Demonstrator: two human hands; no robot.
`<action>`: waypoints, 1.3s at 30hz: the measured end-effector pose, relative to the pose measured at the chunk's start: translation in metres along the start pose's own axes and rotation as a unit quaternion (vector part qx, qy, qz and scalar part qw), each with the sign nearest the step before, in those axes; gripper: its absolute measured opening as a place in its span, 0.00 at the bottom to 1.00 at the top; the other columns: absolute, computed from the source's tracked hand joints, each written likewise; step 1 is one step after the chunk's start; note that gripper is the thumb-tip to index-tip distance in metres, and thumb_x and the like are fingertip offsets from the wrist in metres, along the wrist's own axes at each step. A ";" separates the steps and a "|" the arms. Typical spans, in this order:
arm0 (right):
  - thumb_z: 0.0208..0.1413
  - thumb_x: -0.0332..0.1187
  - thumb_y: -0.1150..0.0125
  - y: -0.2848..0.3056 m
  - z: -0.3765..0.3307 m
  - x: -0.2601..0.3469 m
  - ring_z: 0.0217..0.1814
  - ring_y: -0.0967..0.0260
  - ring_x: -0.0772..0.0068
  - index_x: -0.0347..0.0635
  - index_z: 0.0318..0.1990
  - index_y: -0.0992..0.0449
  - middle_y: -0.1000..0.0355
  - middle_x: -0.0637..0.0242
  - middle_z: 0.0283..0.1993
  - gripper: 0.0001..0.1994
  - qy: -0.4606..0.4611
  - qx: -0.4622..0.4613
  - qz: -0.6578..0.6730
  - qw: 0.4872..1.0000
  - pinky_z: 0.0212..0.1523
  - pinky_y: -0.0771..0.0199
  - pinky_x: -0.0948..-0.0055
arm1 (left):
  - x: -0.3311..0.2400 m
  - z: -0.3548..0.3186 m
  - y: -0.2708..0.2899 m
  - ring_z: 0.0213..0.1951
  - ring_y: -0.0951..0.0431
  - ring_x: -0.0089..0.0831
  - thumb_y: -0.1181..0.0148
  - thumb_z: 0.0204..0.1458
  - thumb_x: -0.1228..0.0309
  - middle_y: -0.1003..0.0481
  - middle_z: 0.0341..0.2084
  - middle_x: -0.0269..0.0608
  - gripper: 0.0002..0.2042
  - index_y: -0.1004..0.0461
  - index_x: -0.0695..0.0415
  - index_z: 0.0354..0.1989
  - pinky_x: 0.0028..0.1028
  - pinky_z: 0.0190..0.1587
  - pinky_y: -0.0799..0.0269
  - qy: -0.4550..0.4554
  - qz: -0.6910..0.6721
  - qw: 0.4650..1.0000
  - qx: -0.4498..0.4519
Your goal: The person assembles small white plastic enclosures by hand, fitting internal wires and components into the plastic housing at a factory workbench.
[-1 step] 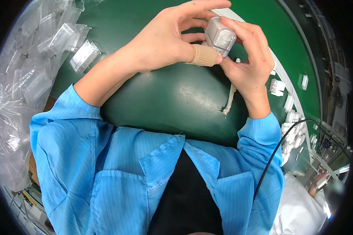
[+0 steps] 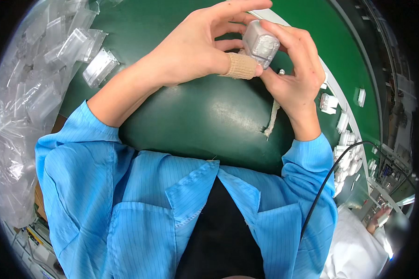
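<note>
Both hands hold a small clear plastic case point(image 2: 260, 44) up over the green bench point(image 2: 205, 116). The left hand point(image 2: 195, 49) presses on it with a thumb wrapped in tan tape point(image 2: 239, 66), its other fingers fanned out above. The right hand point(image 2: 295, 69) pinches the case from the far side, fingers curled over its top.

To do this well, I judge the thumbs should push evenly on the case's face while the right fingers brace behind, so it does not twist or slip.

A white cord scrap point(image 2: 271, 118) lies on the bench just under the right wrist. Clear bags point(image 2: 56, 56) crowd the left edge; white parts point(image 2: 330, 103) line the right edge beside a white rail. The bench middle, below the hands, gives the most open room.
</note>
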State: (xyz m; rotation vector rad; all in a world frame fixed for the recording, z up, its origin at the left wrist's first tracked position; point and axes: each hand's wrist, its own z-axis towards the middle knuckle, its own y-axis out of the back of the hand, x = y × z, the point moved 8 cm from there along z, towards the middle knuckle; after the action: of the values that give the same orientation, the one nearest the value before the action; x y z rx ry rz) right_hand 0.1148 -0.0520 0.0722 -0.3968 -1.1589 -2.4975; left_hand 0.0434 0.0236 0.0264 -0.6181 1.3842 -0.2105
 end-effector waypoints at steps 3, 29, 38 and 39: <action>0.28 0.20 0.30 -0.001 0.000 -0.003 0.42 0.29 0.71 0.43 0.45 0.24 0.29 0.64 0.40 0.28 -0.010 -0.001 0.012 1.000 0.40 0.22 0.74 | 0.002 0.001 0.003 0.54 0.36 0.27 0.35 0.38 0.86 0.37 0.51 0.41 0.43 0.51 0.59 0.65 0.28 0.57 0.40 0.045 0.004 0.999 -0.019; 0.38 0.25 0.37 0.012 -0.074 -0.031 0.20 0.33 0.70 0.36 0.51 0.33 0.32 0.60 0.25 0.26 -0.327 0.279 0.045 0.902 0.24 0.32 0.70 | -0.006 0.002 0.009 0.50 0.32 0.31 0.32 0.34 0.88 0.38 0.51 0.42 0.47 0.53 0.58 0.66 0.29 0.54 0.34 0.013 0.047 0.996 -0.080; 0.58 0.29 0.49 0.078 -0.037 -0.036 0.32 0.27 0.71 0.32 0.44 0.32 0.30 0.58 0.39 0.10 -0.276 -0.073 0.447 0.848 0.25 0.27 0.79 | -0.006 0.000 0.011 0.45 0.26 0.30 0.28 0.34 0.77 0.32 0.47 0.38 0.32 0.32 0.55 0.54 0.29 0.53 0.31 -0.116 0.191 0.973 -0.060; 0.58 0.29 0.49 0.074 -0.034 -0.035 0.32 0.27 0.71 0.32 0.44 0.32 0.30 0.58 0.39 0.10 -0.278 -0.074 0.446 0.848 0.25 0.27 0.79 | -0.006 0.001 0.011 0.45 0.26 0.30 0.28 0.34 0.77 0.32 0.47 0.38 0.32 0.32 0.55 0.54 0.29 0.53 0.31 -0.114 0.190 0.973 -0.059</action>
State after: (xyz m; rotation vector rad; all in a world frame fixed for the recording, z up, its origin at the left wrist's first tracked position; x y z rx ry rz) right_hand 0.1742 -0.1153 0.0872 -1.4037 -0.6739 -1.6536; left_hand 0.0402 0.0362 0.0258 -0.4476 1.2688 0.2445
